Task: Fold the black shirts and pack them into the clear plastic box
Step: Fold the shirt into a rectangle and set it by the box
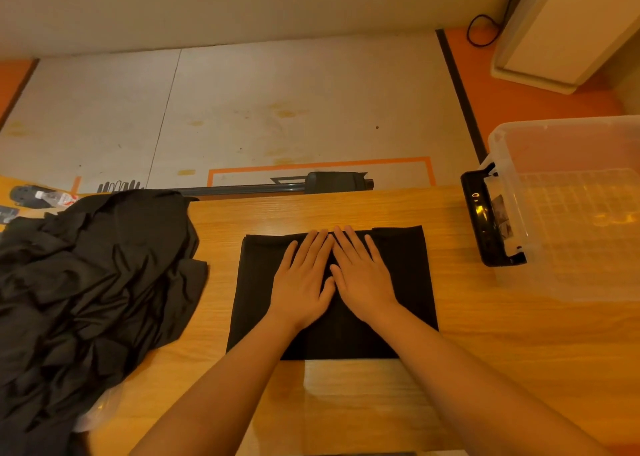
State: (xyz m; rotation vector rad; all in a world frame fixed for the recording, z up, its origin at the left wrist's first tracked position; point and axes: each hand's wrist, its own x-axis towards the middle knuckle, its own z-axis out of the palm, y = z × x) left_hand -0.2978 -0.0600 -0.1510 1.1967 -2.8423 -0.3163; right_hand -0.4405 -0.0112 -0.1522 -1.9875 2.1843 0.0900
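Both hands flat, palms down. Left hand (303,279) and right hand (363,275) press on the folded black shirt (410,268), fingers straight and slightly spread, holding nothing. Index fingers lie side by side near the shirt's far edge, thumbs almost meeting.

The shirt is a neat rectangle at mid table (346,206), closer to the far edge than the near one, and lies flat.

At the left edge, a pile of black shirts (86,282) sits crumpled and unfolded, running from the far-left corner to the near edge, just beside the folded one without touching it. A plastic bag (98,410) pokes out from under its near side.

At the right edge, the clear plastic box (502,136) stands lid off, well apart from the folded shirt. Through its walls we see only its own gridded bottom. It has a black latch handle (483,220) on the end facing the shirt, with a small sticker (500,209) beside it that is too blurred to read.

On the floor past the far-left corner there is a bottle (57,197) with a red-white label, text illegible.
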